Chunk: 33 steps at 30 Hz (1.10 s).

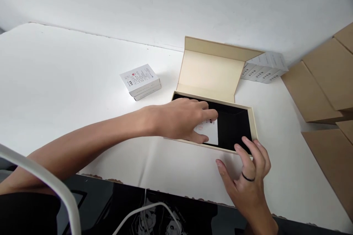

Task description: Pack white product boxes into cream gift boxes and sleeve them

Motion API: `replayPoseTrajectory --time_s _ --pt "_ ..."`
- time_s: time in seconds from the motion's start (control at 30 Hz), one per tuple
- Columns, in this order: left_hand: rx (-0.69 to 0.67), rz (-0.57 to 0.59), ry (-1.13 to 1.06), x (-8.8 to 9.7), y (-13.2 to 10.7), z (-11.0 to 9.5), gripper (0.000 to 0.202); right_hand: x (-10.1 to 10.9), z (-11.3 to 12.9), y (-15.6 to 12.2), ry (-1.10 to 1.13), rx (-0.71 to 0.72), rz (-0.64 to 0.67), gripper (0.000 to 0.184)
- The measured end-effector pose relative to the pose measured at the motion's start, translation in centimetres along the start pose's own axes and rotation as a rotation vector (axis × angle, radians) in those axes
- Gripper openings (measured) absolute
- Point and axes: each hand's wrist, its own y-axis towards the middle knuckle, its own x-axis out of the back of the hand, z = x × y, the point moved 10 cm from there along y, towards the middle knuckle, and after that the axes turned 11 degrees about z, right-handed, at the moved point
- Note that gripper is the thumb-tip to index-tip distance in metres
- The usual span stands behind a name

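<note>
White cable (64,194) curves by the desk's (68,84) front edge. Between that and the back edge, a printed white carton (212,133) lies in a cream hinged-lid box (254,125). Our left grip (182,118), half-spread, partly covers it; we can't tell whether it's held. Our right grip (252,183), fingers wide apart, holds nothing at the box's front-right corner.

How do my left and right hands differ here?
The left hand lies over a printed white item inside the cream box, while the right hand is at the box's near right corner. The right hand wears a black ring; none shows on the left hand. Both are at this box.
</note>
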Motion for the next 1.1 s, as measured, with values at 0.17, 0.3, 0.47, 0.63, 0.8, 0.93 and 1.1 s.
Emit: replayPoseTrajectory --time_s 0.17,0.3,0.47,0.63,0.8,0.93,1.1 --pt "0.031 0.163 0.021 -0.5 0.6 -0.4 0.051 0.0 0.0 0.1 0.012 -0.011 0.001 0.061" --pt "0.081 0.184 -0.062 -0.8 0.7 0.0 0.061 0.0 0.0 0.0 0.007 -0.010 0.007 0.061" --pt "0.112 0.182 -0.101 -1.6 -0.3 1.0 0.075 0.1 0.0 0.0 0.019 -0.008 0.009 0.060" --pt "0.117 0.191 -0.070 -1.6 -0.6 0.8 0.085 0.0 0.0 0.0 0.029 -0.004 0.008 0.060" --pt "0.154 0.108 -0.132 -1.9 -1.0 0.1 0.089 0.0 -0.3 -0.2 0.039 0.004 0.015 0.057" --pt "0.038 -0.225 -0.291 0.8 -3.8 -0.1 0.093 0.1 -0.5 -0.3 0.048 0.002 0.015 0.058" --pt "0.493 -0.791 -0.296 4.4 -12.6 8.7 0.080 0.1 -0.2 0.0 0.045 0.001 0.023 0.053"
